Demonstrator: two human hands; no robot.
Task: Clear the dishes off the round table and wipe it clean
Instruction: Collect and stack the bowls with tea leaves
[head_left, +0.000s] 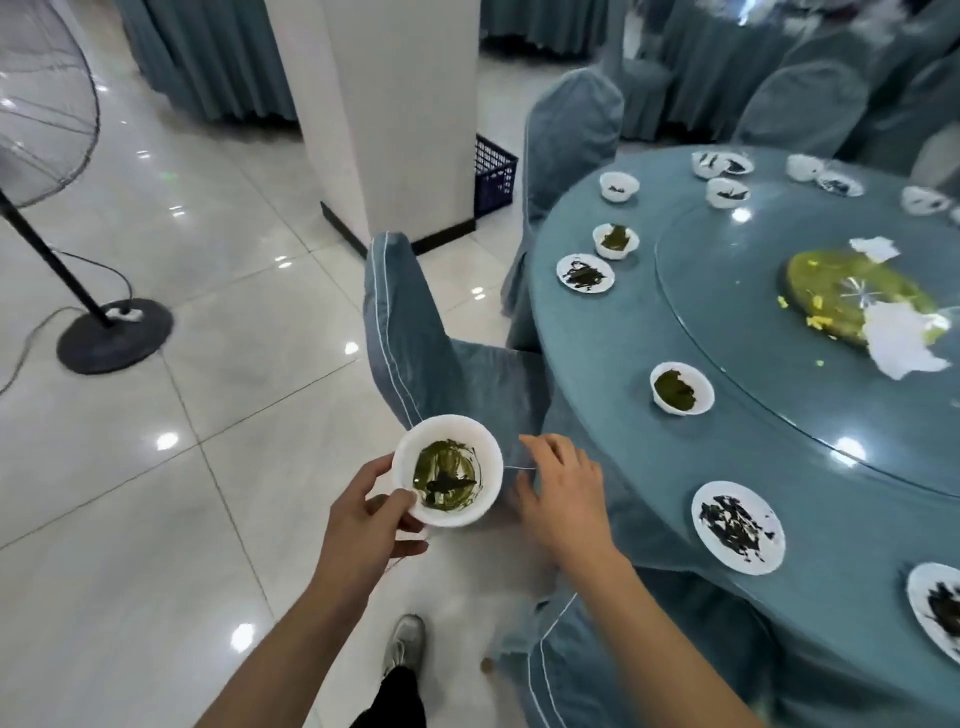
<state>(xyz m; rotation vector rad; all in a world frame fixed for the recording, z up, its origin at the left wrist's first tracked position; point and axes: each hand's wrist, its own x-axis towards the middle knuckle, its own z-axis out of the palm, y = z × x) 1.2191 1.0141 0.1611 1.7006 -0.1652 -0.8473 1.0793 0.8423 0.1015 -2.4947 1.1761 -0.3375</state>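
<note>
My left hand (370, 525) grips a white bowl (448, 470) smeared with green and dark residue, held over the floor left of the table. My right hand (563, 493) hovers beside the bowl with relaxed, spread fingers and holds nothing. The round table (613, 332) with a blue cloth fills the right side. On it sit several dirty white bowls and plates, among them a green-stained bowl (681, 388) and a plate (737, 527) with dark scraps. A glass turntable (727, 312) at the centre carries a green smear and crumpled white napkins (904, 345).
Blue-covered chairs (415, 332) stand around the table's left edge, one right below my hands. A white pillar (395, 114) and a dark blue crate (493, 174) are behind them. A standing fan (111, 335) with a trailing cable is at the left on glossy tiles.
</note>
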